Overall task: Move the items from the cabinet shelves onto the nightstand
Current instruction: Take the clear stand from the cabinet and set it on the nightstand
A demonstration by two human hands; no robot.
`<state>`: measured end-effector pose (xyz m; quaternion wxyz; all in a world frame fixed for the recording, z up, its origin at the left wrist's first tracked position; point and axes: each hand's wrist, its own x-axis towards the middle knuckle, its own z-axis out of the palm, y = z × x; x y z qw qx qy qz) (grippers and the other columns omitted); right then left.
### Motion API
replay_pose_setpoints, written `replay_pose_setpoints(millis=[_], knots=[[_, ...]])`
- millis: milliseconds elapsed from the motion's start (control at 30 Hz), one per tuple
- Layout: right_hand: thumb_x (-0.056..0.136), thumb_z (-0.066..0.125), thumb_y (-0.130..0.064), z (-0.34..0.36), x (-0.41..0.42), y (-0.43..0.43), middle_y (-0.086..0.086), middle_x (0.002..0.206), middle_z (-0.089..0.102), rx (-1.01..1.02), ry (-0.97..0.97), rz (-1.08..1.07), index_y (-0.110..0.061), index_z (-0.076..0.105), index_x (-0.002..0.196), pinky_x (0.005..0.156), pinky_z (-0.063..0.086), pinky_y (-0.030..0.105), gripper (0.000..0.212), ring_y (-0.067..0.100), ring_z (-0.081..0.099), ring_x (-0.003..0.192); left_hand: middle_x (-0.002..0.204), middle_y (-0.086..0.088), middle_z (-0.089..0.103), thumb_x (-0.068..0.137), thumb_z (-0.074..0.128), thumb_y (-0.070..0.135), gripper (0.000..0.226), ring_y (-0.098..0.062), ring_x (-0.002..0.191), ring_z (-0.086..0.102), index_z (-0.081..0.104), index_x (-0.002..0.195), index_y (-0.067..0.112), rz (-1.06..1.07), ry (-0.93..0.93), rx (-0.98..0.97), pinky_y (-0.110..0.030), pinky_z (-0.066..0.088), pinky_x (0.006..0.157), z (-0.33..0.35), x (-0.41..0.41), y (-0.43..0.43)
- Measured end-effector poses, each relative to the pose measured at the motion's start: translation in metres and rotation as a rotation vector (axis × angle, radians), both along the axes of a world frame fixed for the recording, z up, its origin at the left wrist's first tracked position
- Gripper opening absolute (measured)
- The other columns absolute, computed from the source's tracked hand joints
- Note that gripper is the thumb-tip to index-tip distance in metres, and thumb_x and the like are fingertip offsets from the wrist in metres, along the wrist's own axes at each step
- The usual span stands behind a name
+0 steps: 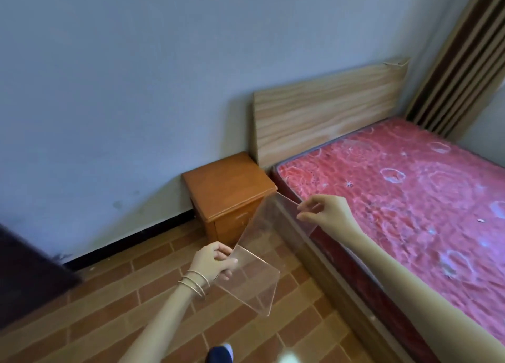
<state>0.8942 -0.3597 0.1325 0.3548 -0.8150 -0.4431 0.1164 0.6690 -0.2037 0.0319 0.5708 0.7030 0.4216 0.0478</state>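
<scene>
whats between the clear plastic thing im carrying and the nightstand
In the head view, nothing but bare brick-patterned floor between the clear folded sheet, held by both hands, and the orange nightstand.

A single head-worn wide-angle camera is looking forward and down from standing height, taking in the nightstand (229,190), bed (404,198) and tiled floor (114,302).

In the middle of the frame stands my small orange wooden nightstand (228,188) on the brown brick-pattern tile floor (114,302), beside the pink flowered mattress (410,188).
</scene>
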Motion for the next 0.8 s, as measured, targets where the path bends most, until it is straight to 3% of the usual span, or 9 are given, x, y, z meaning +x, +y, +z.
replay_pose_setpoints(millis=[100, 233, 400, 567, 667, 800], knots=[[0.067, 0.081, -0.02, -0.004, 0.019, 0.056, -0.012, 0.069, 0.068, -0.014, -0.04, 0.084, -0.03, 0.068, 0.069, 0.061, 0.044, 0.009, 0.016, -0.003, 0.06, 0.065, 0.07, -0.011, 0.066, 0.076, 0.073, 0.003, 0.019, -0.017, 0.05, 0.063, 0.06, 0.09, 0.004, 0.11, -0.021, -0.016, -0.031, 0.055, 0.051, -0.007, 0.005, 0.038], [0.073, 0.078, -0.022, -0.008, 0.035, 0.135, -0.013, 0.071, 0.066, -0.091, -0.076, 0.239, -0.023, 0.072, 0.076, 0.06, 0.045, 0.007, 0.007, -0.008, 0.059, 0.064, 0.067, -0.01, 0.064, 0.078, 0.068, -0.002, 0.012, -0.014, 0.05, 0.062, 0.06, 0.083, 0.007, 0.096, 0.029, -0.001, -0.028, 0.052, 0.047, -0.018, 0.013, 0.099], [0.071, 0.078, -0.028, -0.006, 0.057, 0.229, -0.022, 0.062, 0.061, -0.14, -0.081, 0.247, -0.024, 0.074, 0.074, 0.059, 0.043, 0.007, 0.006, -0.008, 0.057, 0.059, 0.079, 0.004, 0.068, 0.078, 0.064, 0.004, 0.018, -0.017, 0.064, 0.067, 0.063, 0.08, 0.023, 0.036, 0.133, 0.17, -0.029, 0.057, 0.061, -0.021, 0.035, 0.195], [0.07, 0.079, -0.029, -0.016, 0.082, 0.309, -0.014, 0.069, 0.065, -0.164, -0.085, 0.232, -0.026, 0.074, 0.074, 0.061, 0.04, 0.009, 0.006, -0.003, 0.057, 0.066, 0.092, 0.015, 0.063, 0.076, 0.073, 0.01, 0.033, -0.001, 0.072, 0.062, 0.057, 0.087, 0.037, 0.001, -0.094, 0.463, -0.02, 0.05, 0.073, 0.012, 0.082, 0.28], [0.071, 0.079, -0.029, -0.025, 0.09, 0.345, -0.008, 0.074, 0.068, -0.187, -0.078, 0.252, -0.023, 0.075, 0.076, 0.067, 0.046, 0.02, 0.008, 0.004, 0.06, 0.071, 0.096, 0.015, 0.06, 0.075, 0.075, 0.011, 0.034, 0.002, 0.083, 0.059, 0.06, 0.099, 0.03, 0.023, -0.22, 0.496, -0.016, 0.05, 0.073, 0.02, 0.107, 0.303], [0.071, 0.078, -0.029, -0.039, 0.104, 0.394, -0.005, 0.079, 0.071, -0.229, -0.07, 0.29, -0.022, 0.075, 0.078, 0.071, 0.048, 0.023, 0.01, 0.007, 0.061, 0.075, 0.089, 0.017, 0.058, 0.076, 0.075, 0.012, 0.026, 0.001, 0.079, 0.058, 0.067, 0.099, 0.021, -0.011, -0.233, 0.588, -0.014, 0.05, 0.068, 0.021, 0.137, 0.334]])
